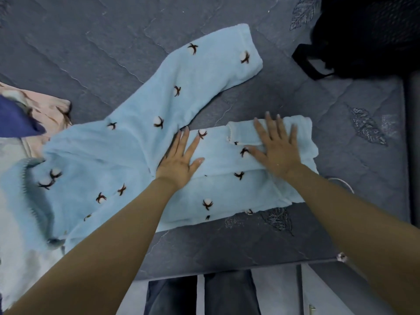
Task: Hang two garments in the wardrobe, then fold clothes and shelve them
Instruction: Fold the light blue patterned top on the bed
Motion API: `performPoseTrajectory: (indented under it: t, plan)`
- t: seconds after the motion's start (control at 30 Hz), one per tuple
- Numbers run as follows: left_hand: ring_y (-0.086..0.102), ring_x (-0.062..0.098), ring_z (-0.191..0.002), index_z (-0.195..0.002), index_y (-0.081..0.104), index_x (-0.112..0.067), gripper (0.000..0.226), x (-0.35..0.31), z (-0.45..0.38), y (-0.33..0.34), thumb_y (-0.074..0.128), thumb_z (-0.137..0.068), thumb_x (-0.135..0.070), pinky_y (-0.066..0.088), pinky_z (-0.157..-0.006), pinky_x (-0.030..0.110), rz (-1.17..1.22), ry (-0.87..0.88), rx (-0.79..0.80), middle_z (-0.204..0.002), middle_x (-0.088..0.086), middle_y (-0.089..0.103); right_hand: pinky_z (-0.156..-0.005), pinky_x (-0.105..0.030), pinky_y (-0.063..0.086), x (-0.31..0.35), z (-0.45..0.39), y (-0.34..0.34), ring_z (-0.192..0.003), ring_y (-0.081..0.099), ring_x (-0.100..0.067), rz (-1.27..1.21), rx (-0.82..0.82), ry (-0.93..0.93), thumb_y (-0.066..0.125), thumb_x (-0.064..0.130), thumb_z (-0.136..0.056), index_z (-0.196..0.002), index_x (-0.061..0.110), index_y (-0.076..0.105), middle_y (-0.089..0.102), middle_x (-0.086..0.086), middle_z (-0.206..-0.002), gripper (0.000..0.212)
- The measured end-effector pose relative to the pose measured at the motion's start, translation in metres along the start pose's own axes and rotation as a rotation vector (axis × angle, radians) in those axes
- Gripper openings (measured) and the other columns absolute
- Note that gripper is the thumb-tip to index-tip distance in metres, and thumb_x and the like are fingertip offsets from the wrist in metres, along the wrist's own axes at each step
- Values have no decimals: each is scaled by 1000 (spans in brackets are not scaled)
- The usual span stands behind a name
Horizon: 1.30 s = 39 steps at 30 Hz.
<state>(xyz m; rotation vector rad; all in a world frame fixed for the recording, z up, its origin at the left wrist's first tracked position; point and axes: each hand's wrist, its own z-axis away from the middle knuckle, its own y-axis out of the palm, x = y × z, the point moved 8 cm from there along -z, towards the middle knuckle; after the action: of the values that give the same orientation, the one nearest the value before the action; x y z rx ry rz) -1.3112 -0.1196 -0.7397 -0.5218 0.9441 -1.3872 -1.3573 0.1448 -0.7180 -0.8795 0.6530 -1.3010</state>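
Light blue fleece pants (127, 160) w/ brown-and-white cotton-boll print lie flat on the grey quilted mattress (91, 53), toward its near edge. One leg runs diagonally up toward the far side, cuff end near mattress centre. Other leg is folded back on itself near the near-right part of the mattress, cuff lying on top of the fold.

Left hand (180, 160): flat, fingers straight and spread, palm down, pressing the pants right at the crotch where the two legs split. Right hand (276, 148): also flat, fingers spread, palm down on the folded leg, fingertips over the turned-back cuff. Both hands apart from each other, neither gripping anything, just pressing fabric.

Waist end of the pants goes off toward the left edge, overlapping a pile there: fuzzy blue garment (20, 189), pink printed cloth (50, 108), dark navy piece (16, 119), something pale underneath. Can't tell what those items are exactly, blurry.

Black bag (368, 35) w/ strap sits at the far-right corner of the mattress, well apart from the pants. Embroidered leaf motifs on the mattress cover, one just beside the folded leg at the near edge.

Below the near edge: person's legs in dark jeans (204, 294), standing against the mattress.
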Motion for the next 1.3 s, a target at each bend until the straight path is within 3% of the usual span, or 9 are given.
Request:
performPoseTrajectory:
  t: [0.2,0.4,0.47,0.53,0.67,0.9,1.03,1.2,1.3]
  plan:
    - [-18,15,-148,-152,-10,-32,66,-11,3,-16,27,-102,-51,-9,-121,36,70,48,57,-159,0,-25,-116,-54,-11,-26,-1,1,-149,-16,-21,-133,81,153,21,75,-88,-153,25,-14,-13,0,-163,89]
    - [60,6,-103,-128,61,-13,33,21,41,-114,53,-96,-6,44,-93,14,762,175,-277,-124,0,62,-116,-35,28,58,2,-58,-134,39,-31,-708,-294,70,59,1,-91,-136,-1,49,41,-19,-146,47]
    - [61,10,-101,-117,66,-9,28,68,43,-141,54,-93,-1,44,-91,16,711,92,-443,-116,0,65,-100,-12,39,100,-10,-57,-116,52,-20,-1006,-200,165,58,8,-95,-128,3,57,56,-12,-128,33]
    - [60,19,-108,-119,64,-7,29,127,31,-149,57,-91,-4,43,-93,21,584,-79,-483,-119,7,64,-97,-20,44,147,-30,-42,-101,57,-18,-1299,-7,320,60,23,-96,-117,8,62,62,-8,-107,26]
    - [50,28,-127,-135,52,-13,58,224,9,-114,64,-89,-47,37,-109,39,514,-435,-106,-137,11,54,-78,-26,56,219,-59,-23,-98,62,-20,-1774,167,583,68,31,-90,-130,4,56,64,-8,-118,50]
    - [53,9,-74,-91,63,6,42,228,38,-141,64,-91,-36,43,-69,28,733,-111,-104,-84,9,58,-92,-38,55,240,-26,-54,-114,64,-22,-2074,-153,370,62,17,-95,-131,10,56,65,-6,-127,37]
    - [56,-6,-76,-90,71,-20,19,225,103,-150,66,-87,-38,42,-69,8,740,74,106,-88,-8,64,-103,-42,47,252,39,-41,-128,54,-24,-2122,88,209,51,20,-100,-141,13,47,55,-5,-140,42]
    - [53,10,-115,-104,67,-29,15,256,132,-92,63,-91,-37,29,-101,30,232,-7,228,-111,-12,63,-89,-31,56,270,114,36,-114,64,-23,-1879,440,489,61,15,-92,-135,13,52,64,-5,-129,43]
    - [35,9,-130,-123,61,-31,34,250,132,-76,62,-90,-40,10,-105,33,25,20,181,-130,-14,50,-86,-33,55,247,115,45,-100,67,-24,-1516,256,645,67,19,-90,-112,8,62,69,-9,-113,25]
